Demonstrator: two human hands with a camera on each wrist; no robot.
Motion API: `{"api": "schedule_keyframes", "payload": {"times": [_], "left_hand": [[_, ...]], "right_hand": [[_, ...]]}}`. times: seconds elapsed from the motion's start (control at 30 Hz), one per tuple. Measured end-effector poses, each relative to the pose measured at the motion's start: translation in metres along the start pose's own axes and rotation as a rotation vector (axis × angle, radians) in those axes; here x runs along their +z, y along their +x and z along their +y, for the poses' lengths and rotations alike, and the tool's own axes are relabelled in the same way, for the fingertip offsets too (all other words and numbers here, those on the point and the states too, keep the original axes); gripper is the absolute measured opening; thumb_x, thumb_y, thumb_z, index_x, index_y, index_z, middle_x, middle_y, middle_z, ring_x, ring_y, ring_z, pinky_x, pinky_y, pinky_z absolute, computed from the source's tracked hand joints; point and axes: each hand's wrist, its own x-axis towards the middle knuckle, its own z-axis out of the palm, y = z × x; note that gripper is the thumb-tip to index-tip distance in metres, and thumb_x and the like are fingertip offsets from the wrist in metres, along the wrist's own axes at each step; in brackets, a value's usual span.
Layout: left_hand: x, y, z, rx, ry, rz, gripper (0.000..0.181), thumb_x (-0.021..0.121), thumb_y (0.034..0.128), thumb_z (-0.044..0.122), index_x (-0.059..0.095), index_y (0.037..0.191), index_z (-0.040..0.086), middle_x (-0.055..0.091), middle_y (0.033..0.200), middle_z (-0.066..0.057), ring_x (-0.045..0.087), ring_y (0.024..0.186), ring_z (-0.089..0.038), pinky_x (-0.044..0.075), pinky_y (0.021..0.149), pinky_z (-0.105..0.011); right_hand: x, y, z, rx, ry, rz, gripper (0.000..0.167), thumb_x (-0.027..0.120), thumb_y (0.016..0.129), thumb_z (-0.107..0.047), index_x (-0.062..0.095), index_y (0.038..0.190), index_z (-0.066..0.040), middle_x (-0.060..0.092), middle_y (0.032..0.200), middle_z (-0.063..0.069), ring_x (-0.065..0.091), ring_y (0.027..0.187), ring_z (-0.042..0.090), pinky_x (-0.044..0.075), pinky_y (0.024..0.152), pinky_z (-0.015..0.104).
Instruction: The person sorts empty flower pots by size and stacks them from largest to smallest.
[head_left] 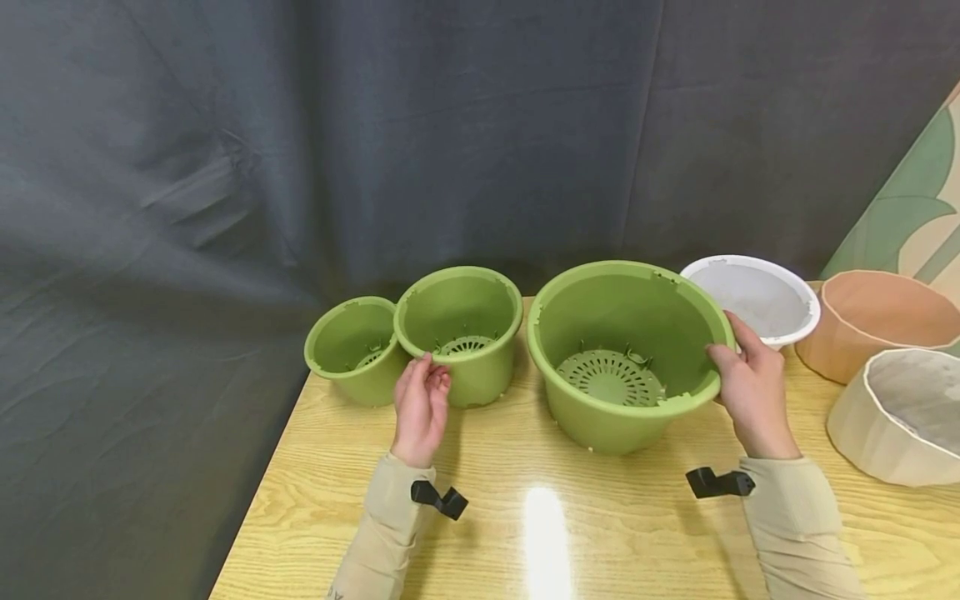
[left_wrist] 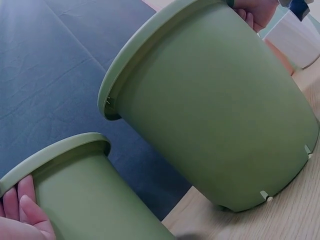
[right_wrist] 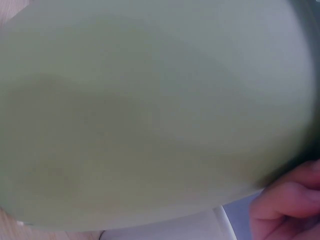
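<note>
Far L: sm. green pot (head_left: pixel 363 388) is standing on wood-grain tabletop (head_left: pixel 330 492), w/ rim of med. green pot (head_left: pixel 480 381) overlapping it in view. L grip (head_left: pixel 420 414) is resting fingertips on med. green pot at its near rim; thumb is sitting apart in L wrist view, & the grip is not clasping anything. Ctr-R: lg. green pot (head_left: pixel 600 425), biggest of 3 green ones, is showing slotted base; can't tell if it is resting on tabletop or hovering just above. R grip (head_left: pixel 757 396) is pinching its R rim, thumb inside, fingers outside. Beyond R grip, white pot (head_left: pixel 750 292) is sitting partly hidden. Far R: terracotta pot (head_left: pixel 825 346) is standing behind off-white pot (head_left: pixel 873 425). Dark curtain (head_left: pixel 480 125) is hanging at rear.
</note>
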Motion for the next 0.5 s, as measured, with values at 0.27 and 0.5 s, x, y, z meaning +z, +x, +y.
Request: {"api": "schedule_keyframes", "payload": {"times": [0.27, 0.5], "left_hand": [[0.0028, -0.0037, 0.0032, 0.031, 0.01, -0.02, 0.013, 0.049, 0.0985, 0.01, 0.05, 0.086, 0.01, 0.054, 0.089, 0.002, 0.053, 0.083, -0.012, 0.046, 0.075, -0.019], [0.0041, -0.0066, 0.0074, 0.054, 0.017, -0.03, 0.011, 0.049, 0.0987, 0.011, 0.052, 0.088, 0.01, 0.055, 0.089, 0.002, 0.053, 0.083, -0.012, 0.047, 0.076, -0.019]], "right_hand": [[-0.0006, 0.0006, 0.0004, 0.013, 0.021, 0.0, 0.055, 0.046, 0.094, -0.01, 0.037, 0.148, -0.008, 0.057, 0.076, -0.026, 0.063, 0.052, 0.001, 0.054, 0.043, 0.026], [-0.0005, 0.0015, 0.0004, 0.021, 0.033, -0.003, 0.055, 0.045, 0.095, -0.009, 0.036, 0.149, -0.007, 0.057, 0.078, -0.026, 0.063, 0.053, 0.0, 0.055, 0.044, 0.025]]}}
